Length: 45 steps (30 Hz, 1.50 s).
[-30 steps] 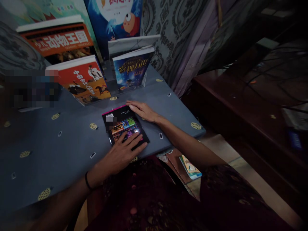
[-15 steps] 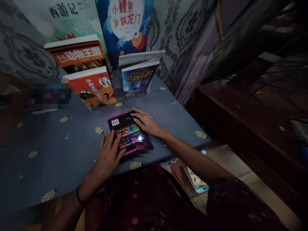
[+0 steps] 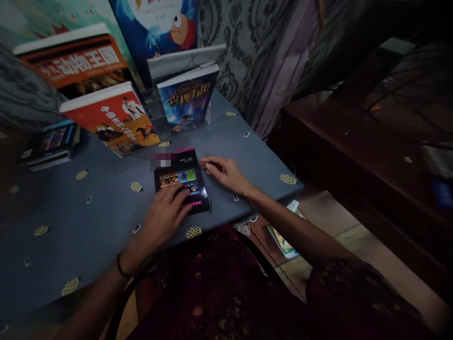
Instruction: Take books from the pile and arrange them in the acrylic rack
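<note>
A black book (image 3: pixel 180 164) with pink edging and rows of small colour pictures lies flat on the cloth-covered table, back cover up. Across its lower left part rests my left hand (image 3: pixel 166 208), fingers spread over the pictures. My right hand (image 3: pixel 228 175) is beside the book's upper right edge, its fingers loosely bent and apart from the thumb. Nothing shows in it, and whether its fingertips touch the book's edge I cannot tell.
Behind stand a red and yellow book (image 3: pixel 116 120), a blue book (image 3: pixel 189 101) and an orange book (image 3: pixel 85 63). Dark books lie stacked (image 3: pixel 53 144) at the left. The table (image 3: pixel 106 226) ends near my lap; a dark wooden surface (image 3: pixel 354 156) is at the right.
My right hand has come off the book's cover to its right side, fingers more bent. The book lies straighter. My left hand stays on it. The view has shifted.
</note>
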{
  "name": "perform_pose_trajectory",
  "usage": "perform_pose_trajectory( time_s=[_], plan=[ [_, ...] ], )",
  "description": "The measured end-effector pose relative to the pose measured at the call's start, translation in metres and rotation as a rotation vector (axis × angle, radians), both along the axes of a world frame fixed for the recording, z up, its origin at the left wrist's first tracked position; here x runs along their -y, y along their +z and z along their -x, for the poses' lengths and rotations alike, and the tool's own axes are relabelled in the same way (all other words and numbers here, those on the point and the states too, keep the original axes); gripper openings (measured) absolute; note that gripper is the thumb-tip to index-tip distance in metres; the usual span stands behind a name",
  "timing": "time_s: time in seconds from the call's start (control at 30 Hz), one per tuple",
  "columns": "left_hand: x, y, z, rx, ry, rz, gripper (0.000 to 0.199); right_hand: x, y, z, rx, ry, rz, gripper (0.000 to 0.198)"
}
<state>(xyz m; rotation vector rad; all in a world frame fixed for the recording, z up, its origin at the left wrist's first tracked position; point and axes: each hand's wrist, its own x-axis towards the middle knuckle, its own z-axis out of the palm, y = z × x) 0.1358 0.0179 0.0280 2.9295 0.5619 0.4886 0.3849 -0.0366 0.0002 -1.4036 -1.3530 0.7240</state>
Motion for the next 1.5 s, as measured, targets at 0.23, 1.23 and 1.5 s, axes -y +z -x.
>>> perform_pose_trajectory(
  time_s=[0.23,1.23,1.5],
  plan=[
    [0.041,-0.002,-0.033,-0.071,-0.016,-0.152,0.025,0.015,0.007,0.002,-0.063,0.216,0.006,0.039],
    [0.045,-0.001,-0.020,-0.035,-0.134,-0.249,0.027,0.036,0.004,-0.013,0.124,0.518,-0.036,0.034],
    [0.046,0.006,-0.020,-0.097,-0.168,-0.245,0.030,0.035,0.005,-0.013,0.079,0.519,-0.027,0.030]
  ],
)
